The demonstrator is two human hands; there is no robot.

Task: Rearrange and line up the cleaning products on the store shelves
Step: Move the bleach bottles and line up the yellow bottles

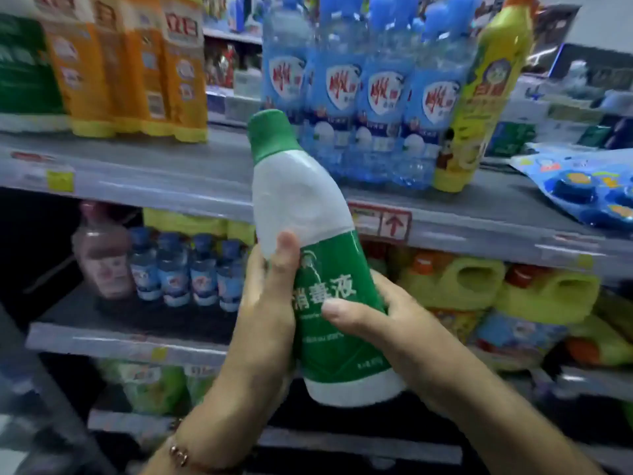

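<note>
I hold a white disinfectant bottle (308,214) with a green cap and green label in front of the shelves, tilted with its cap to the upper left. My left hand (265,303) grips its left side, thumb across the label's top edge. My right hand (373,320) grips the lower right side, thumb on the label. On the upper shelf (191,181) behind it stands a row of blue clear bottles (363,97), with a yellow bottle (479,97) at the row's right end.
Orange bottles (137,70) and a green pack (24,70) stand at the upper left. A blue blister pack (589,190) lies at the right. The middle shelf (113,337) carries small blue bottles (185,269), a pink bottle (102,255) and yellow jugs (479,286).
</note>
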